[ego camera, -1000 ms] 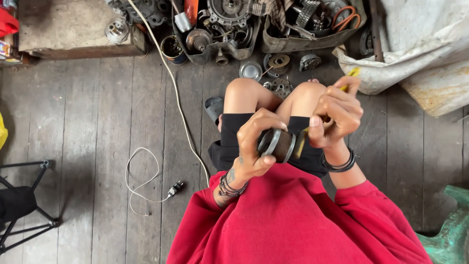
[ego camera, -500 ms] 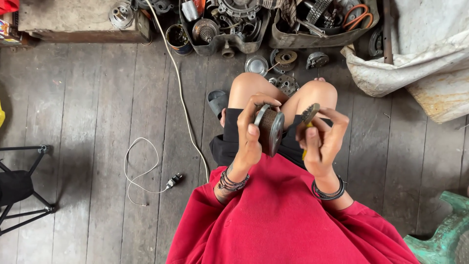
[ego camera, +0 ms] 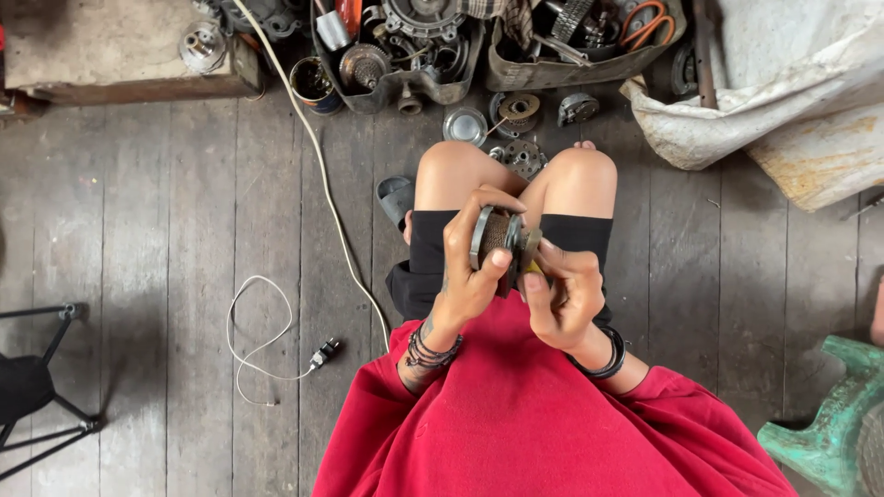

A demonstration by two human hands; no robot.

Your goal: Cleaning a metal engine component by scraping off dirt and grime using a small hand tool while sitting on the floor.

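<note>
Grey, worn floorboards [ego camera: 184, 230] run under the seated person, whose bare knees rise just beyond the round metal part [ego camera: 500, 241] — a ringed, drum-like piece held over the lap. On that part the left hand [ego camera: 471, 262] is wrapped around the near rim, fingers curled tight, thumb pressed to its face. Beside it the right hand [ego camera: 564, 294] grips the part's other end, fingers closed. Past the part, beyond the knees, lies a heap of engine pieces [ego camera: 414, 41]; a white cable [ego camera: 262, 340] trails off to its left.
</note>
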